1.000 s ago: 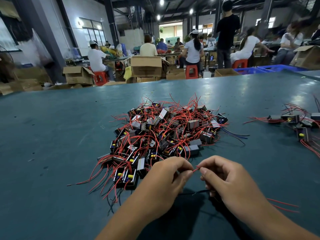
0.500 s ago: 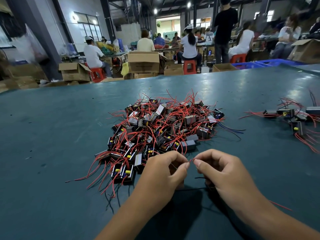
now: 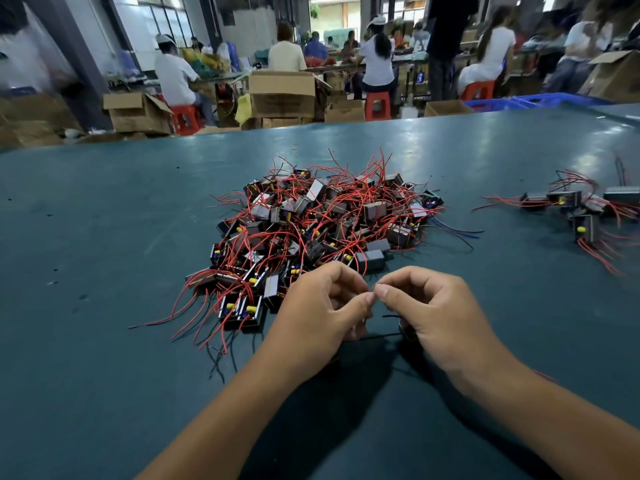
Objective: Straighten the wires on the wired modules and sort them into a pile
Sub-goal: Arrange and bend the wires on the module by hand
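A tangled heap of small black wired modules [image 3: 322,230] with red leads lies on the teal table [image 3: 104,341] in the middle. A smaller group of modules [image 3: 581,209] sits at the right edge, leads trailing right. In front of the heap, my left hand [image 3: 322,317] and my right hand [image 3: 433,317] meet thumb to fingertip, each pinching the end of a thin wire [image 3: 372,292] that is barely visible. A black lead [image 3: 381,336] runs between the hands underneath. The module these wires belong to is hidden by my hands.
Beyond the table's far edge stand open cardboard boxes [image 3: 282,95], red stools [image 3: 377,105] and a blue crate [image 3: 540,100]. Several seated workers are at benches behind them. A red wire end [image 3: 545,375] shows beside my right forearm.
My fingertips have come together until they touch. The short red stretch of wire seen between them earlier no longer shows. The view has shifted slightly.
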`<state>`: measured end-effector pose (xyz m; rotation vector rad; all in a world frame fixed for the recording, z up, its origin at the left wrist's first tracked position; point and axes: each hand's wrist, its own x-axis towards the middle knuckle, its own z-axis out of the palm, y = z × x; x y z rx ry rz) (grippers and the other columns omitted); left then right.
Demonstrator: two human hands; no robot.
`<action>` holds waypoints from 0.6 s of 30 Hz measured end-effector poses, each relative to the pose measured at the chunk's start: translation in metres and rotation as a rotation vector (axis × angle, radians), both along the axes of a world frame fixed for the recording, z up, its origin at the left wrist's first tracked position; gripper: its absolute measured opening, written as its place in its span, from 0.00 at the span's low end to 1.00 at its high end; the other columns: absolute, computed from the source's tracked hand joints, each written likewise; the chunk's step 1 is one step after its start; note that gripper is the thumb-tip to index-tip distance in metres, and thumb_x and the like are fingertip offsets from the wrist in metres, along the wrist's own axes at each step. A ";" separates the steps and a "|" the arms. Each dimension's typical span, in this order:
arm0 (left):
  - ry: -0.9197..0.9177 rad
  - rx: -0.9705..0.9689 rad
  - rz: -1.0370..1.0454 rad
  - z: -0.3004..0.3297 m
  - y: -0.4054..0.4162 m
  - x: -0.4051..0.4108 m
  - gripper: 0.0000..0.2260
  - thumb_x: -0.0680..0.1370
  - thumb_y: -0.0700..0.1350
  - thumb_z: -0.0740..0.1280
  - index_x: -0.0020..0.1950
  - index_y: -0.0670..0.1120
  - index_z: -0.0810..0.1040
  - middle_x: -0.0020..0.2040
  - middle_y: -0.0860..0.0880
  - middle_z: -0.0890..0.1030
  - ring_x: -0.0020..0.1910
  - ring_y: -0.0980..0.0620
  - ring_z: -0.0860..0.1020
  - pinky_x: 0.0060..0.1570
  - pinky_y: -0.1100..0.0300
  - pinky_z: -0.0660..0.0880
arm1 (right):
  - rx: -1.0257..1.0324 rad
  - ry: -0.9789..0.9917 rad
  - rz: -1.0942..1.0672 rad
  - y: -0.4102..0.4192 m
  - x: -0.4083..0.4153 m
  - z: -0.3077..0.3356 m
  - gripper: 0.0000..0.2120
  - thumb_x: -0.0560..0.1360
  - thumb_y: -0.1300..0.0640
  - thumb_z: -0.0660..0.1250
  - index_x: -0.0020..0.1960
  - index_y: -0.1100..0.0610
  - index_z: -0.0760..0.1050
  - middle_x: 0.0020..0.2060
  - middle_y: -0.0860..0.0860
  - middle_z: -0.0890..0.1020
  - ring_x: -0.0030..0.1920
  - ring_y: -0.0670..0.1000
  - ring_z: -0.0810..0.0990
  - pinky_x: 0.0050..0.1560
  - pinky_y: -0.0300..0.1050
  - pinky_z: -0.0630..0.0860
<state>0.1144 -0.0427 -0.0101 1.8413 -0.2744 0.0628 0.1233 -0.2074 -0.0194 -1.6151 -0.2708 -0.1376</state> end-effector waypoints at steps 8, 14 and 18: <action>-0.290 0.352 0.040 0.007 0.008 0.000 0.02 0.79 0.48 0.69 0.48 0.51 0.80 0.39 0.57 0.79 0.37 0.58 0.76 0.38 0.69 0.70 | -0.156 -0.060 0.052 -0.005 -0.001 0.000 0.05 0.76 0.59 0.72 0.42 0.54 0.81 0.31 0.50 0.81 0.32 0.44 0.74 0.33 0.42 0.72; -0.275 0.440 0.035 0.012 0.008 0.001 0.10 0.80 0.48 0.68 0.40 0.49 0.78 0.33 0.55 0.75 0.31 0.58 0.71 0.33 0.63 0.66 | -0.315 -0.212 0.042 -0.007 -0.004 0.001 0.06 0.75 0.62 0.72 0.41 0.53 0.80 0.32 0.52 0.80 0.31 0.44 0.72 0.33 0.46 0.71; -0.026 0.288 -0.005 0.018 0.007 0.000 0.16 0.80 0.45 0.67 0.32 0.48 0.76 0.27 0.52 0.70 0.25 0.56 0.64 0.26 0.62 0.61 | -0.429 -0.355 0.044 -0.008 -0.008 0.004 0.06 0.74 0.64 0.72 0.42 0.54 0.80 0.32 0.45 0.80 0.33 0.41 0.75 0.36 0.31 0.69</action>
